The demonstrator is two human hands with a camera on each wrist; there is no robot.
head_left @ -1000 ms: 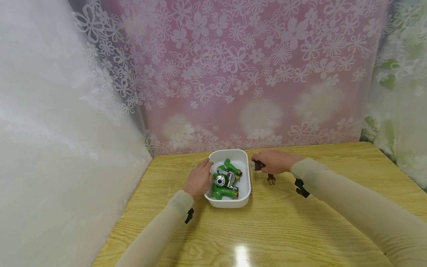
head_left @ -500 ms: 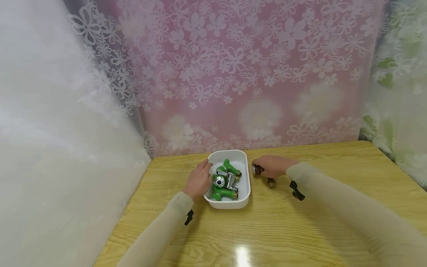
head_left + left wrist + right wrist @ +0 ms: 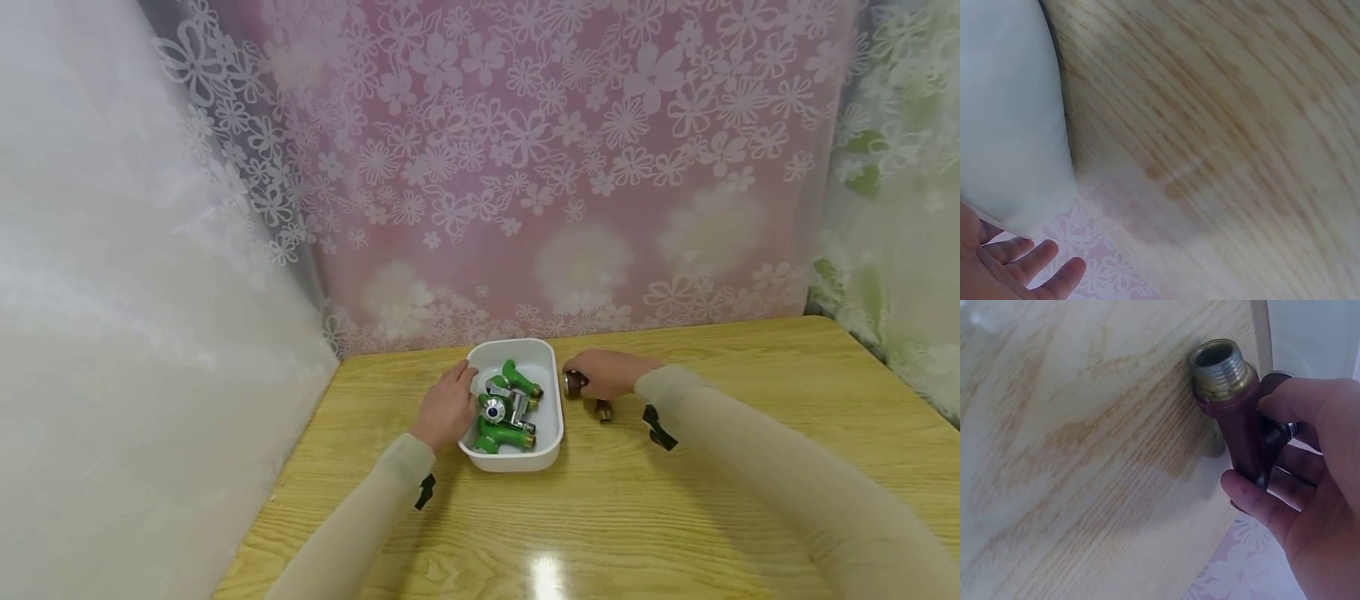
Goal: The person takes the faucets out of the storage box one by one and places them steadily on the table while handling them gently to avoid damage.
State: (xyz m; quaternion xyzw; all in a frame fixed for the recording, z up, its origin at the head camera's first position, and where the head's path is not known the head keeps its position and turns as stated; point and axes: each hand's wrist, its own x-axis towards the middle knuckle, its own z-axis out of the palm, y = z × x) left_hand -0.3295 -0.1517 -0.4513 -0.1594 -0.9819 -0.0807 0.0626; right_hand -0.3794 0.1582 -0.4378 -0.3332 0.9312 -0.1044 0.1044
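Note:
A white plastic basin (image 3: 552, 450) stands on the table with several green and chrome faucets (image 3: 504, 435) inside. At its left side my left hand (image 3: 444, 410) holds the rim, fingertips bent over the edge. The left wrist view shows the bent fingers (image 3: 1041, 259) at the rim, past the basin's outer wall. Just right of the basin, my right hand (image 3: 611, 372) grips a dark maroon faucet (image 3: 1241, 434) by its body, thumb and fingers on opposite sides. Its brass threaded end points away from the palm. The hand hides part of the faucet in the head view.
The wood-grain table (image 3: 600, 517) extends in front and to the right. A pink flowered curtain (image 3: 465, 200) hangs right behind its back edge. Pale sheeting (image 3: 150, 317) closes off the left side, and a green-patterned curtain (image 3: 885, 267) the right.
My right hand has lowered slightly and shifted left with the maroon faucet, whose threaded end has tilted. The left hand keeps its place on the basin's rim.

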